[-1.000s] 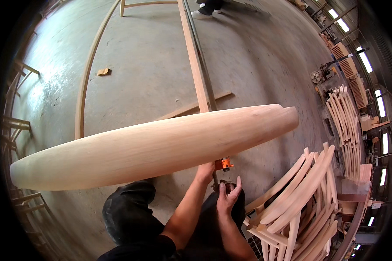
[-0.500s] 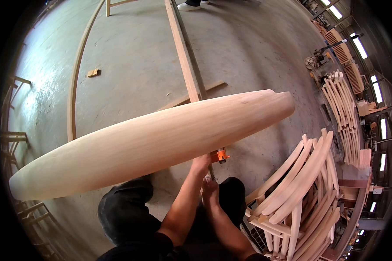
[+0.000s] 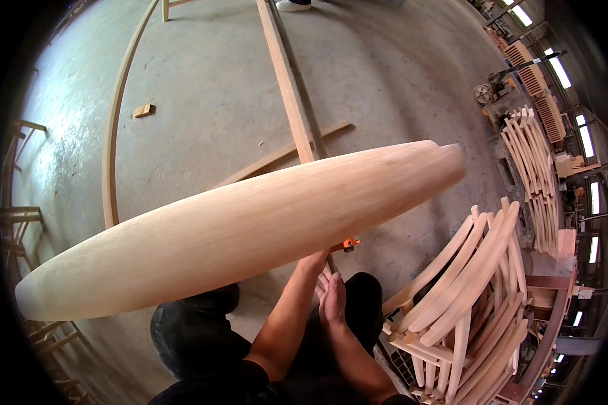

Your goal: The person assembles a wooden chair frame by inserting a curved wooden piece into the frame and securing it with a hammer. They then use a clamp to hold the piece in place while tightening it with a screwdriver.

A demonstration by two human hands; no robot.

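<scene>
A long, smooth, pale wooden piece (image 3: 243, 233) with tapered ends stretches across the view, high in front of me. Under its near edge is my left hand (image 3: 313, 262); the wood hides most of its fingers, so its grip cannot be seen. My right hand (image 3: 332, 298) is just below the left, its fingers stretched upward and apart. Beside my left hand, a small orange and black object (image 3: 347, 245) shows past the wood, too covered to identify. A thin bar (image 3: 331, 263) runs down between the orange object and my right hand.
Bare curved wooden parts (image 3: 463, 283) are piled at the right, near my knee. Long wooden rails (image 3: 287, 88) extend ahead. A small wood block (image 3: 143, 110) lies on the concrete floor (image 3: 203, 101). Another person's shoe (image 3: 294, 5) shows at the top.
My right hand has risen slightly, and its fingers have straightened. The wooden piece has shifted slightly down and right in view, covering more of the orange object.
</scene>
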